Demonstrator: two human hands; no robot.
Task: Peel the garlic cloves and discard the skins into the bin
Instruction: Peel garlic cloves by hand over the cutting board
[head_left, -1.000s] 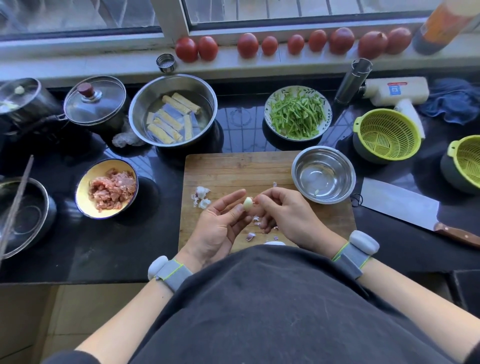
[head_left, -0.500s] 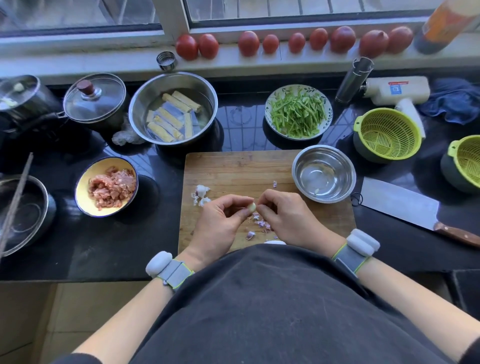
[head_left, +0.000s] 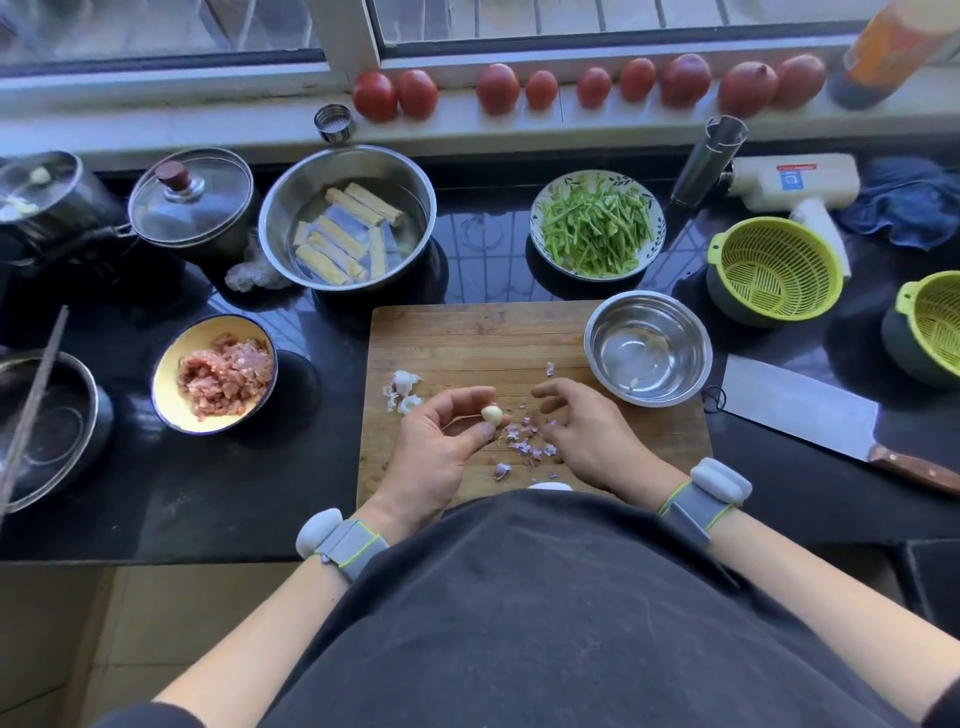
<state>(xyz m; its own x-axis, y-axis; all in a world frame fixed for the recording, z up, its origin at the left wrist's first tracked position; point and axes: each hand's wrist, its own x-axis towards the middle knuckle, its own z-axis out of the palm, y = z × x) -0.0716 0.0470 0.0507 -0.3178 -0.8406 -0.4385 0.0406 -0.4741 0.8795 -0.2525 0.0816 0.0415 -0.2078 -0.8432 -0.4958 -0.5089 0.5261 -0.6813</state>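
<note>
While a pale garlic clove (head_left: 491, 414) is pinched at the fingertips of the left hand (head_left: 445, 453), the right hand (head_left: 582, 431) hovers just beside it, fingers loosely spread and holding nothing. Remaining skin is best picked off over the skin scraps (head_left: 527, 444) below. Beyond the right hand, a steel bowl (head_left: 648, 347) holds one small pale piece.

No legible text (white appliance's (head_left: 795, 179) label blurred).

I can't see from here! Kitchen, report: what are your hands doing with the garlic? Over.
Left hand pinches peeled garlic clove. Right hand open, holding nothing. Skins lie on cutting board; no bin in view.
</note>
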